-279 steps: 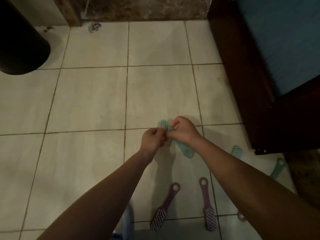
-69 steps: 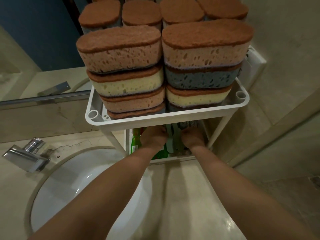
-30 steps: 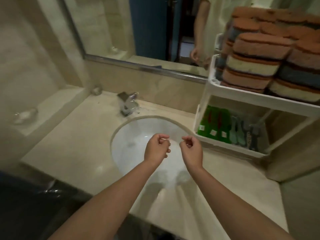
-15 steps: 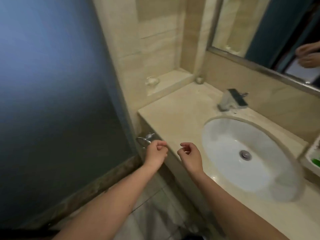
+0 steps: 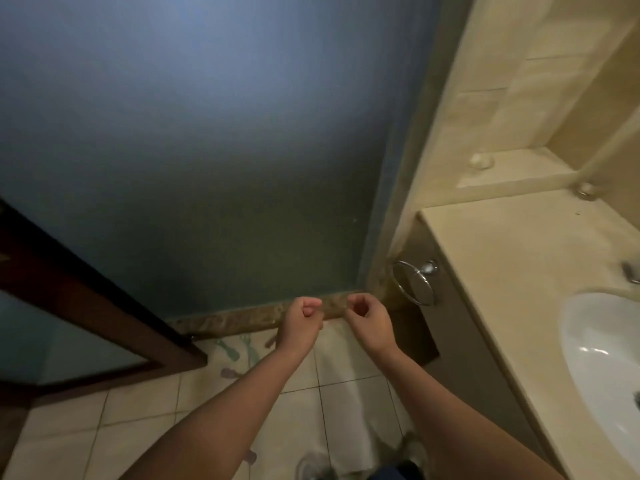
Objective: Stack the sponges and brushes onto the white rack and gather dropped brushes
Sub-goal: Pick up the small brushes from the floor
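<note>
2 hands, left (image 5: 301, 320) and right (image 5: 370, 320), curl empty, apart, above tiled floor (image 5: 138, 427) beside counter (image 5: 519, 271).

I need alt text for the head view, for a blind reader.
A person's left hand and right hand, fingers curled and empty, are held above a tiled floor where brushes lie near a blue wall. A counter with a white sink stands at the right.

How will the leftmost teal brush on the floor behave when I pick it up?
The teal brush looks slim and plastic, so probably stiff and light. It lies flat on the floor tiles, so a nudge should slide it, not roll it. Blur hides its bristles and surface, so grip is uncertain.
</note>
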Demonstrator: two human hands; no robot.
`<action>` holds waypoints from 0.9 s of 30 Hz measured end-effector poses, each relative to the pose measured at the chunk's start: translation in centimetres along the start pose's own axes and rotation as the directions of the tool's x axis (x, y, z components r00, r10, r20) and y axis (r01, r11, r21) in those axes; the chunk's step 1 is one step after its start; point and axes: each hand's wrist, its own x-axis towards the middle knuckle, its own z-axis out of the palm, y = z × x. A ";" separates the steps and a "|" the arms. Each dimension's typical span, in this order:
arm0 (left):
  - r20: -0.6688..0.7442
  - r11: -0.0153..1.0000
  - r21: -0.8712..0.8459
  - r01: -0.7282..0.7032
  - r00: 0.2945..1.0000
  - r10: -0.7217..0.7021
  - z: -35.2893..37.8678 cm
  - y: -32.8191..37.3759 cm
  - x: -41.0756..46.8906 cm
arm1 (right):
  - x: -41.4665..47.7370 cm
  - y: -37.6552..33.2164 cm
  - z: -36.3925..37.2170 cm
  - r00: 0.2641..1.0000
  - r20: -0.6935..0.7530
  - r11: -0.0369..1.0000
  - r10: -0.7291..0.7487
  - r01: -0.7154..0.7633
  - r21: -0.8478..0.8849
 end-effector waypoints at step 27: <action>-0.450 0.902 -0.313 0.297 0.790 -0.417 -16.2 -24.2 13.0 | 12.9 9.2 31.4 0.817 0.568 0.953 0.098 0.087 -0.289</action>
